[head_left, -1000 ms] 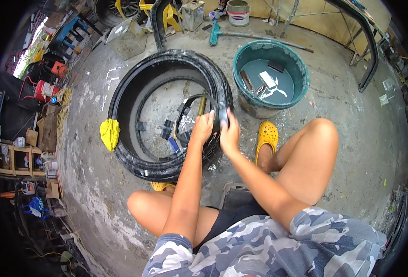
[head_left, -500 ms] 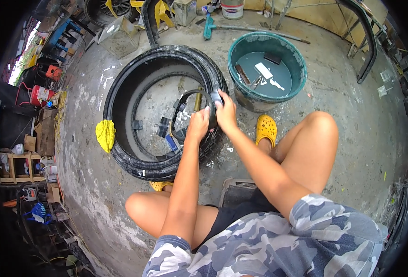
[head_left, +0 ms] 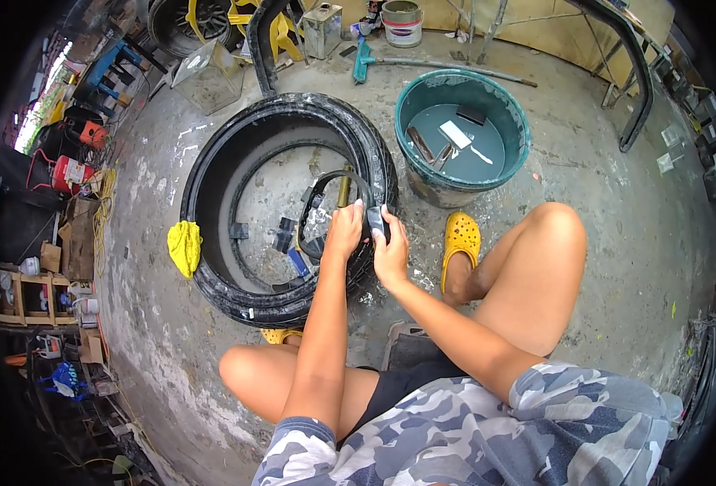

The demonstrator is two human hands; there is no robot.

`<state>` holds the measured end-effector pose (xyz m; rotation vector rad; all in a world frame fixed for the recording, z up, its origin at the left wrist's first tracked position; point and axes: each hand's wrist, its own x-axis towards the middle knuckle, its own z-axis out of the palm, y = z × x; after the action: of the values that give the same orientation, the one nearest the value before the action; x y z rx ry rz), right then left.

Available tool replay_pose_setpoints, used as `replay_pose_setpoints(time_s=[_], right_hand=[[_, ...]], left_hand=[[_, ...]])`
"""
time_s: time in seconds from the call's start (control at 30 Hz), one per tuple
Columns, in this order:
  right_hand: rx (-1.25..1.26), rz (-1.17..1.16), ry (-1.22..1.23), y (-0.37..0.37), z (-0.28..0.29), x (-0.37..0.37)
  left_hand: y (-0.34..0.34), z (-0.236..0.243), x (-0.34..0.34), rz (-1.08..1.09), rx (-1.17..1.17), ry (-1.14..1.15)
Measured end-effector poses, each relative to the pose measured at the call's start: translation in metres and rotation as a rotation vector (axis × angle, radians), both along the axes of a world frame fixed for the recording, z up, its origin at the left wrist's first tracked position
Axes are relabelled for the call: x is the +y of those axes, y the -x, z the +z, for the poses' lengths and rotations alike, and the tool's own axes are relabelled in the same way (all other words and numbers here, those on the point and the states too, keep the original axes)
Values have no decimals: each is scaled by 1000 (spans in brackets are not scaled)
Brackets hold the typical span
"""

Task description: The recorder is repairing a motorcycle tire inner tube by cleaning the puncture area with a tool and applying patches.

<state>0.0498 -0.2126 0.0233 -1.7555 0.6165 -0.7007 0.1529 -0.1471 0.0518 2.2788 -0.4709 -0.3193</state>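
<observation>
A person is sitting on a concrete workshop floor, working on a large black tyre (head_left: 212, 162) lying flat at 11 o'clock from the picture's centre. The left hand (head_left: 344, 232) and right hand (head_left: 391, 253) are meeting at the tyre's near-right wall, fingers closed together around a small dark patch (head_left: 376, 219). A yellow rag (head_left: 184, 246) is hanging over the tyre's 9 o'clock rim; a teal water tub (head_left: 520, 134) is standing just beside it at 1 o'clock.
</observation>
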Motion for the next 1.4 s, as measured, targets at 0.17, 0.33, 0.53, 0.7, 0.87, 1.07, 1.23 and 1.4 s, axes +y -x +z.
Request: replay_pose_setpoints(time_s=[0.17, 0.33, 0.53, 0.7, 0.87, 1.07, 1.23, 1.4], right_hand=[[21, 86, 21, -61, 17, -62], [15, 86, 26, -2, 10, -11], [84, 85, 28, -65, 18, -71], [14, 12, 3, -13, 3, -11], [156, 43, -7, -52, 8, -53], [126, -23, 17, -41, 8, -33], [46, -41, 23, -25, -7, -20], [168, 2, -82, -51, 19, -46]], left_hand=[[3, 8, -12, -26, 59, -5], [4, 8, 1, -3, 22, 1], [5, 4, -11, -40, 47, -12], [-1, 2, 2, -19, -24, -7], [-2, 1, -9, -56, -8, 25], [1, -5, -1, -53, -93, 56], [-2, -1, -2, -41, -72, 17], [-1, -7, -4, -40, -100, 18]])
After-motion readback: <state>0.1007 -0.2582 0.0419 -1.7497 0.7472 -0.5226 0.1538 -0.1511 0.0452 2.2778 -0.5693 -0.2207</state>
